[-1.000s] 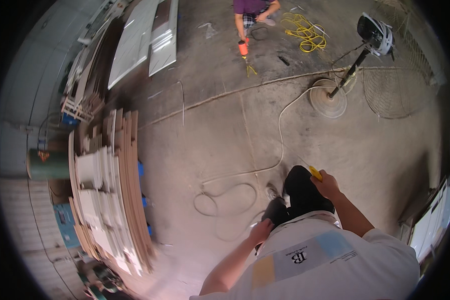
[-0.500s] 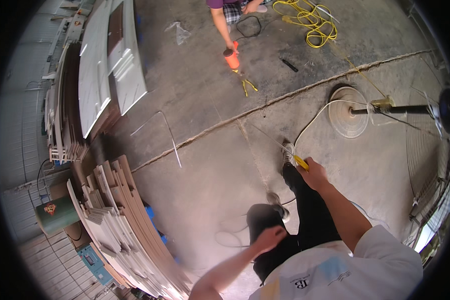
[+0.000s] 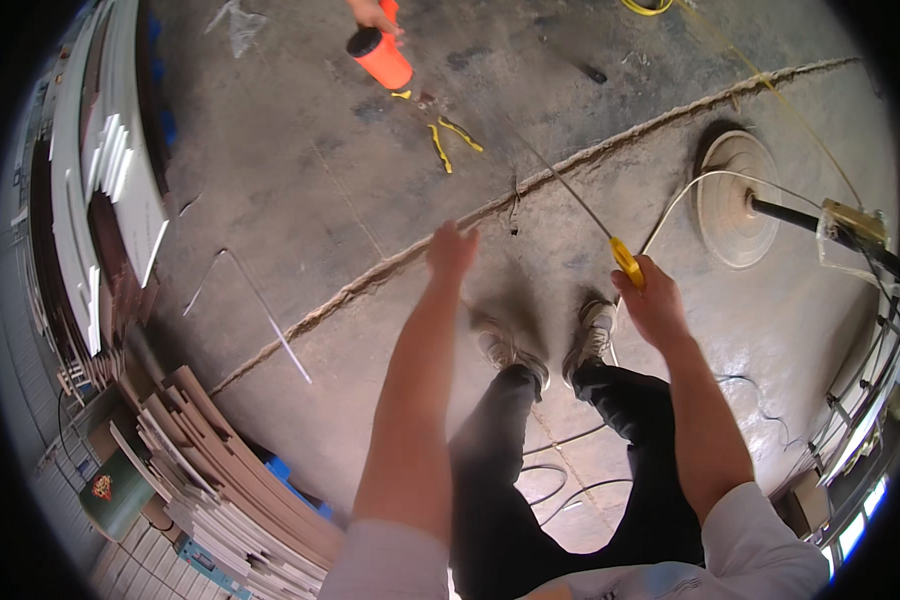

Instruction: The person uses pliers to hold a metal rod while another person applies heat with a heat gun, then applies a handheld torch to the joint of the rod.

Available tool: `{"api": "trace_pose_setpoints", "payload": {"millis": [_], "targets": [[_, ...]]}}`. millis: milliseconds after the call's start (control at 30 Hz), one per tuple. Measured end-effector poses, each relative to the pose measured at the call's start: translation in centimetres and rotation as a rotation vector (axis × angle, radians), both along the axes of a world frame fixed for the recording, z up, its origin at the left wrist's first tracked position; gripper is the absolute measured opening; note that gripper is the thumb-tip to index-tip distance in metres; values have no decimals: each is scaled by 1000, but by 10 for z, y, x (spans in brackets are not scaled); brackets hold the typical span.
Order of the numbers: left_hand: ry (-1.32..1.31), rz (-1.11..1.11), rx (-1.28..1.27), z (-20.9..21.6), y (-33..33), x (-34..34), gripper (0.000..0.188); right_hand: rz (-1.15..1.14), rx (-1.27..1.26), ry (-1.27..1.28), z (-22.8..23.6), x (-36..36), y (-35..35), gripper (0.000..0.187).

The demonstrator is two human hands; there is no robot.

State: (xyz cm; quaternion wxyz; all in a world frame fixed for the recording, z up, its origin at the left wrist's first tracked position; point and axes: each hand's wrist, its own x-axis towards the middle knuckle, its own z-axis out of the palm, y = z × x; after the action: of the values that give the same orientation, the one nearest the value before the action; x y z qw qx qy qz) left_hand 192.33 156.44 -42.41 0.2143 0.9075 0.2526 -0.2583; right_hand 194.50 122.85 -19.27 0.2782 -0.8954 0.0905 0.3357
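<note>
My right hand (image 3: 652, 300) is closed around the yellow handle of a long screwdriver (image 3: 627, 262). Its thin shaft slants forward and left above the floor. My left hand (image 3: 453, 252) reaches out over the long floor crack, smeared by motion, so its fingers do not show clearly. Ahead of it, yellow-handled pliers (image 3: 448, 142) lie spread on the concrete. At the upper edge, another person's hand (image 3: 374, 15) holds an orange gun-shaped tool (image 3: 382, 62) with a black end, close to the pliers.
Stacked boards and panels (image 3: 220, 450) line the left side. A bent white strip (image 3: 270, 315) lies on the floor near them. To the right stands a round base (image 3: 735, 200) with a dark pole and a pale cable. A yellow cord (image 3: 770, 85) runs across the far right.
My left hand has moved from beside my thigh forward over the crack. The view has shifted forward, and both my feet now show side by side. The screwdriver stays in my right hand.
</note>
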Motion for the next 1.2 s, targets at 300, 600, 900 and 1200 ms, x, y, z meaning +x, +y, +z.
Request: {"api": "trace_pose_setpoints", "payload": {"millis": [300, 600, 900, 1200], "targets": [[-57, 502, 214, -84, -16, 156, 126, 168, -1, -75, 18, 88, 15, 30], [-76, 560, 309, -113, -16, 172, 115, 215, 83, -260, -7, 121, 5, 29], [127, 897, -909, -69, 128, 30, 33, 302, 61, 96, -26, 129, 63, 38], [-378, 1189, -1209, -70, 80, -296, 36, 945, -50, 93, -71, 121, 203, 46]]}}
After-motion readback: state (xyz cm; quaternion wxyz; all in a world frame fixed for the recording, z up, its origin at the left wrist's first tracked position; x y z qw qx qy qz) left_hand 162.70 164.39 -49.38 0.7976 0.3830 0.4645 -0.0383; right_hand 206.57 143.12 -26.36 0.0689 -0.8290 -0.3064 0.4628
